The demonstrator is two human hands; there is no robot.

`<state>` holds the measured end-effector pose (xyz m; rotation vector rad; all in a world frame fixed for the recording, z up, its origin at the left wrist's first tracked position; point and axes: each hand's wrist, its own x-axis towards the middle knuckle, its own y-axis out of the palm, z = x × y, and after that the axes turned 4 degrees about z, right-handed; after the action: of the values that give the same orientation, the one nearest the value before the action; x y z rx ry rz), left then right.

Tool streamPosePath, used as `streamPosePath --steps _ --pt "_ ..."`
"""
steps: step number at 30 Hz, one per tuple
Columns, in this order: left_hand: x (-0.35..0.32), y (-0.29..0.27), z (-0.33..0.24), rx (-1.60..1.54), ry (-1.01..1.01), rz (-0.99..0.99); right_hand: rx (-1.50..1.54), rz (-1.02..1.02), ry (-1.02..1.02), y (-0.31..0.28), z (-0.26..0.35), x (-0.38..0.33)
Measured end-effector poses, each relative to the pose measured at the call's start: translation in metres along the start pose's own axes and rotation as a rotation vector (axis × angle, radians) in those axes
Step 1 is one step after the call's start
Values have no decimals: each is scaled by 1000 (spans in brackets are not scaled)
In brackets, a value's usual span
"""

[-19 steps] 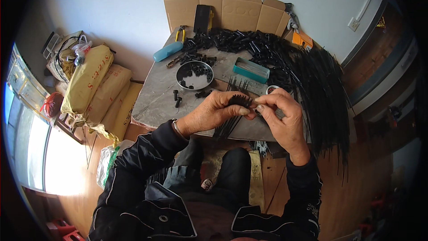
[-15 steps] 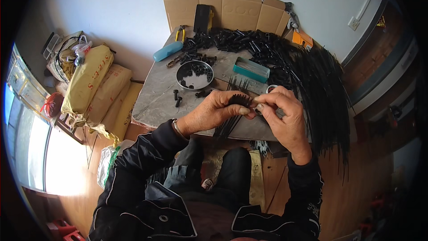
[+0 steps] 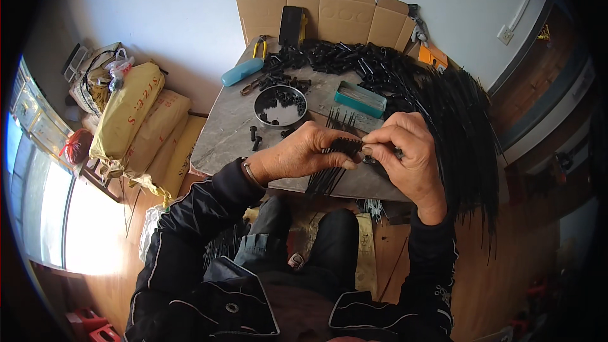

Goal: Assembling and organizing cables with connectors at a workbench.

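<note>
Bundle of black ties (image 3: 335,158) between both hands (image 3: 354,152).

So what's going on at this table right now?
A person seated at a grey table grips a bundle of thin black strips in the left hand, while the right hand pinches a small black piece at the bundle's end. Behind the hands sit a round metal dish of small black parts, a teal rectangular box, a blue cylindrical tube and a heap of black pieces. A mass of long black strips drapes over the table's right side.
</note>
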<state>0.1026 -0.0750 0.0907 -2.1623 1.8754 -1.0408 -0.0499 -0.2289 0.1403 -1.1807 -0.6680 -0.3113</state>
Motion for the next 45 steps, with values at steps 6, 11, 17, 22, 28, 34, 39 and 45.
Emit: streamPosePath --steps 6,11,17,22,28,34,39,45 --pt "-4 -5 8 110 -1 26 280 -5 97 23 -7 0" --pt "-1 -12 11 157 111 43 100 -63 -63 21 -8 12" --pt "2 -15 10 136 153 57 46 -127 -118 32 -6 17" --pt "-4 6 35 -111 31 16 102 -216 -100 48 2 28" --pt "-40 48 88 441 8 -74 85 -108 -85 53 -3 29" --pt "-50 55 134 617 99 112 334 93 193 47 -1 33" --pt "-61 60 135 671 65 84 640 -307 587 44 -69 28" --pt "-55 62 127 742 -34 20 88 -34 468 144 -171 -12"
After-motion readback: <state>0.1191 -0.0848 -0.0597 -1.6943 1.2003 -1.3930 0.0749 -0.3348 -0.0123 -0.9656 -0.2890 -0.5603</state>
